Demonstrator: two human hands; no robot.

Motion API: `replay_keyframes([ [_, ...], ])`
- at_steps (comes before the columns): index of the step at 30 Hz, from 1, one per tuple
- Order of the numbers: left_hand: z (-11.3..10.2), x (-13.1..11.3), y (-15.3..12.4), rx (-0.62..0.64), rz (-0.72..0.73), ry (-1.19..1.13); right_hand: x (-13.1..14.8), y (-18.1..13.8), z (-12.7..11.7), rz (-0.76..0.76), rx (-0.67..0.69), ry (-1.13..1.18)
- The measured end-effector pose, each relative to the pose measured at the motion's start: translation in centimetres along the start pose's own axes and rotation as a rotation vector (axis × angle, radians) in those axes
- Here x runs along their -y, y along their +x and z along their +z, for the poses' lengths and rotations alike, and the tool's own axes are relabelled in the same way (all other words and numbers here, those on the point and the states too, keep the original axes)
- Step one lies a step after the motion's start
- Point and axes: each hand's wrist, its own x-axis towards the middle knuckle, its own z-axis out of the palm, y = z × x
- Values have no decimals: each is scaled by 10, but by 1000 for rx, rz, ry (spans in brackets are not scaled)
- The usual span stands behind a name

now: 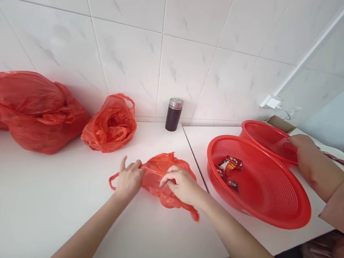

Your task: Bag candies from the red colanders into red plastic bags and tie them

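A thin red plastic bag lies crumpled on the white table in front of me. My left hand grips its edge on the left, where one handle loop sticks out. Over the bag's right part is my right hand, fingers curled at the bag's mouth; the fingertips pinch the thin plastic. Just right of the bag stands a large red plastic basket, tilted in view, with several small wrapped packets at its left side.
Full red bags and a bag of crumpled bags sit at the back left. A dark tumbler stands by the wall. A co-worker's arm reaches over a second red basket at the right.
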Motion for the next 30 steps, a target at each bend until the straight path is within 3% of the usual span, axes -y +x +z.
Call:
replay_keyframes([
  [4, -17, 40, -10, 125, -118, 54, -16, -1, -22, 200, 46, -593],
  [7, -35, 51, -25, 215, -154, 70, -27, 5, -37, 257, 109, -815],
  [10, -57, 46, -40, 233, -153, 13, -27, 7, -53, 233, 170, -756],
  [12, -72, 39, -45, 248, -140, -180, -14, 3, -63, 172, 160, -621],
  [16, -93, 18, -45, 386, -305, -788, 36, -9, -68, -93, -209, -410],
  [18, -96, 9, -43, 373, -436, -959, 54, -13, -57, -177, -261, -314],
  [21, -91, 2, -44, 319, -528, -1088, 51, -16, -32, -186, 38, -328],
  [25, -77, 13, -54, 276, -597, -1209, 15, -27, -12, -120, 547, -479],
  [27, -71, 21, -58, 303, -615, -1224, 6, -35, -16, -78, 622, -394],
  [30, -69, 29, -61, 411, -574, -1232, 9, -47, -38, -42, 514, -108],
])
